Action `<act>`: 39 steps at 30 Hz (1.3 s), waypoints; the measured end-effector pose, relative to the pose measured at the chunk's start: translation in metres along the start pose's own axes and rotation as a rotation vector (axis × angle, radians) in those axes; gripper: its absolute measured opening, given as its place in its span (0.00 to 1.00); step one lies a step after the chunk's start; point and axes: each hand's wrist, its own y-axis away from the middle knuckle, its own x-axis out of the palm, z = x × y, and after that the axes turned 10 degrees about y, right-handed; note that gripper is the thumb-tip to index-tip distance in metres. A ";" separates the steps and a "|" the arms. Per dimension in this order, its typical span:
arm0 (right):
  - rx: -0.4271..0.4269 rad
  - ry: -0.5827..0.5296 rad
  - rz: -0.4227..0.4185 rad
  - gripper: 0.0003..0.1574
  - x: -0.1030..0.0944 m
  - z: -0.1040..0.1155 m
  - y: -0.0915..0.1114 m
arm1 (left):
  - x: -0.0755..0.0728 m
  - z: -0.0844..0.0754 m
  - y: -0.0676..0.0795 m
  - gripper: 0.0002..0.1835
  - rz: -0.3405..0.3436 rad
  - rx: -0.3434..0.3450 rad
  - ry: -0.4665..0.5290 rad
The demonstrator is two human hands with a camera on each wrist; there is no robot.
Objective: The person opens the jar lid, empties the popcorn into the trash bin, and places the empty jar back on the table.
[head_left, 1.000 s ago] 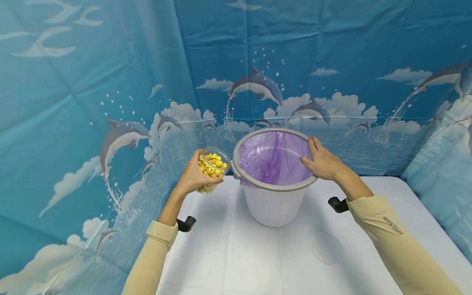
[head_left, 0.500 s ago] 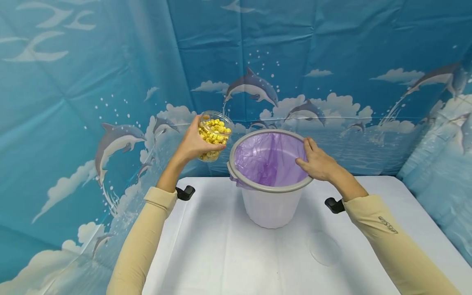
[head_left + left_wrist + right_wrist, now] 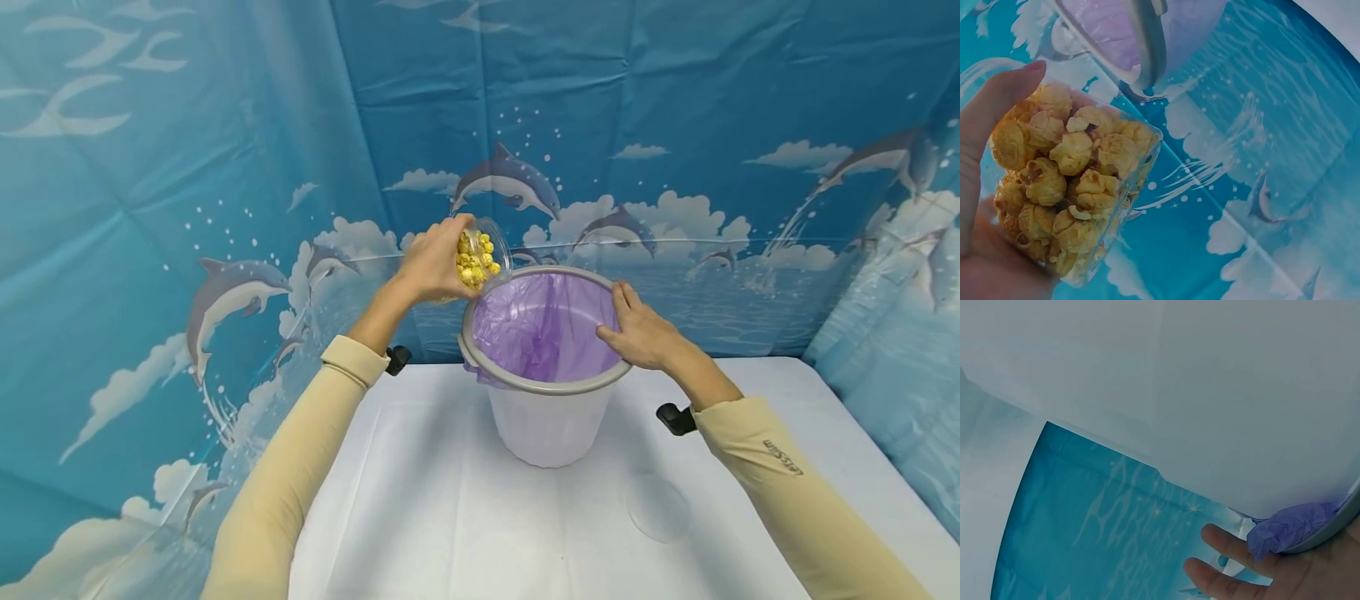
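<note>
My left hand (image 3: 435,262) grips a clear plastic tub of yellow popcorn (image 3: 477,260), fingers and thumb round its side. The tub is tilted, its mouth towards a white bucket (image 3: 551,429), at the left of the bucket's grey rim. In the left wrist view the popcorn (image 3: 1054,181) still packs the tub. A purple liner bag (image 3: 543,325) lines the bucket. My right hand (image 3: 647,335) rests over the right side of the rim, thumb on the inner side. In the right wrist view its straight fingers (image 3: 1229,540) stick out past the rim and bunched liner (image 3: 1291,528).
The bucket stands towards the back of a white table (image 3: 450,533). A clear round lid (image 3: 657,507) lies flat on the table at front right. A blue dolphin-print curtain (image 3: 225,150) hangs behind and along the sides. Each wrist wears a black mount (image 3: 677,419).
The left hand has lifted the popcorn tub, brought it right to the bucket's rim and tipped it towards the opening. My right hand stays on the rim.
</note>
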 end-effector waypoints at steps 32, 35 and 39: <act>0.005 0.006 0.000 0.55 -0.001 0.000 0.001 | 0.003 -0.036 -0.017 0.62 0.140 0.204 -0.517; 0.009 0.001 0.002 0.55 0.000 0.001 0.001 | 0.003 -0.037 -0.018 0.62 0.142 0.214 -0.551; 0.011 -0.002 0.005 0.55 0.000 0.002 0.000 | 0.004 -0.039 -0.017 0.61 0.153 0.217 -0.575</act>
